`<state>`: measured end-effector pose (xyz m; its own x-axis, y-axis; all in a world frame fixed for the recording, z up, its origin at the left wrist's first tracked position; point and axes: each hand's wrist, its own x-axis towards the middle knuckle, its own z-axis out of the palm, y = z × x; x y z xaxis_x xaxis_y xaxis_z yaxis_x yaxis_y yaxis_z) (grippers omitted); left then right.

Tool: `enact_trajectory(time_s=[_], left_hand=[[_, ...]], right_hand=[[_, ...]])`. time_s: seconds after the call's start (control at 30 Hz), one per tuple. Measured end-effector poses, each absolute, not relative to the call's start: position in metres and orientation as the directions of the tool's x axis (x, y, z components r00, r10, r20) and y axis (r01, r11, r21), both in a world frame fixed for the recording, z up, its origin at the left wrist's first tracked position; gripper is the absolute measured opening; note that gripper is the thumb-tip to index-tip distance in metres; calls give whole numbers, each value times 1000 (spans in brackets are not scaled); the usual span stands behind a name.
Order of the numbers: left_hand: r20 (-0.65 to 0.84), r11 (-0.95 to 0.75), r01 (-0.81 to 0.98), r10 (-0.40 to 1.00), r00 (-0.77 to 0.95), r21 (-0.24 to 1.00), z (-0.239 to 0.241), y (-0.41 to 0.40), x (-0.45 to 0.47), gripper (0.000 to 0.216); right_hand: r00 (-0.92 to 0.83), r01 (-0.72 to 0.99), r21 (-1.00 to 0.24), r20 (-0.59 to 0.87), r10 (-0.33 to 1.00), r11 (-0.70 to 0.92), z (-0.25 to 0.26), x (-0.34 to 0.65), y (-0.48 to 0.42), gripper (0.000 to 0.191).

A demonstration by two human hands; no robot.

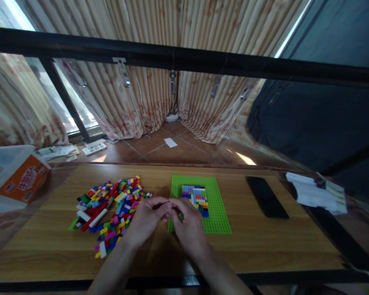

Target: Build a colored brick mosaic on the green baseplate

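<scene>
Two forearms cross the near edge of the worktop (264,241); bare wood lies open at both front corners. Just beside your left hand (146,217) sprawls the loose brick pile (110,205). The green baseplate (217,213) lies under your right hand (187,225), its built brick patch (195,194) beyond, a black phone (266,196) further right. Both hands meet fingertip to fingertip, fingers pinched narrow; any brick between them is hidden.

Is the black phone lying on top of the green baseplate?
No, the black phone lies on the bare wooden table, to the right of the green baseplate and apart from it.
</scene>
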<state>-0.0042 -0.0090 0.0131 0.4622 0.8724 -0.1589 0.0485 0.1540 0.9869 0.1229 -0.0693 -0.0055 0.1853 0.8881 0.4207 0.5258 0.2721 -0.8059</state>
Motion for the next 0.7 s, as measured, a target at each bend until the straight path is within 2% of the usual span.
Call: enact_trajectory(time_s=[0.23, 0.47, 0.7], left_hand=[[-222, 196, 105, 891, 396, 975, 13, -10, 7, 25], [-149, 76, 191, 902, 405, 979, 0, -8, 11, 29], [-114, -16, 281, 890, 442, 960, -6, -13, 21, 31]], right_hand=[[215, 547, -797, 429, 877, 256, 5, 152, -76, 24], [460, 565, -824, 277, 843, -37, 2, 216, -84, 22], [354, 650, -758, 236, 905, -57, -7, 219, -90, 17]])
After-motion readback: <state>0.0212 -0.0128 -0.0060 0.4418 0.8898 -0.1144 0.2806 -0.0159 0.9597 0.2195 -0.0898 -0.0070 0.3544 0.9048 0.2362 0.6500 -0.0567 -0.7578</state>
